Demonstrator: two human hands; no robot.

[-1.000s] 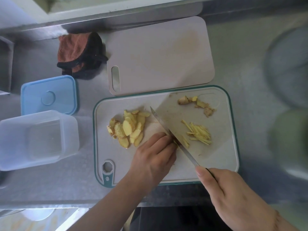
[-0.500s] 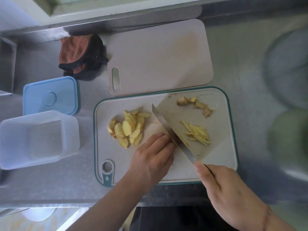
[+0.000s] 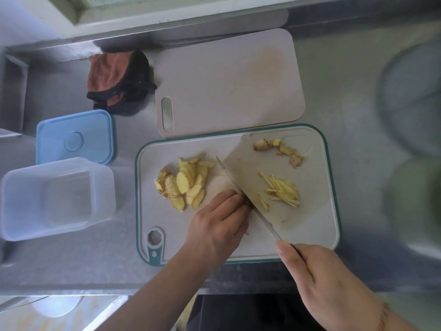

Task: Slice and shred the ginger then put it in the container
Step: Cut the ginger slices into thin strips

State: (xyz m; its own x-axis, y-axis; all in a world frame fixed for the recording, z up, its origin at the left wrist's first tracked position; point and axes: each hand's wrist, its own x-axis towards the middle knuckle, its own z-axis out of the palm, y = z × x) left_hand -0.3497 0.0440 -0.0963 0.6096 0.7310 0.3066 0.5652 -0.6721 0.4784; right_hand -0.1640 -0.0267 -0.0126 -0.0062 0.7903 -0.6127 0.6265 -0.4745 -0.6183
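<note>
My right hand [image 3: 334,283] grips the cleaver [image 3: 253,187]; my left hand [image 3: 219,225], fingers curled, pins ginger at its edge. Ginger slices [image 3: 186,185] lie at nine o'clock, shreds [image 3: 282,191] at three. The open container [image 3: 57,199] sits far left.

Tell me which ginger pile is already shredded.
The thin strips right of the knife; the left pile is flat slices, the far one knobbly scraps.

steel counter [image 3: 334,96], two boards [image 3: 229,82] (touching), container [image 3: 57,199], lid [image 3: 75,137]
</note>
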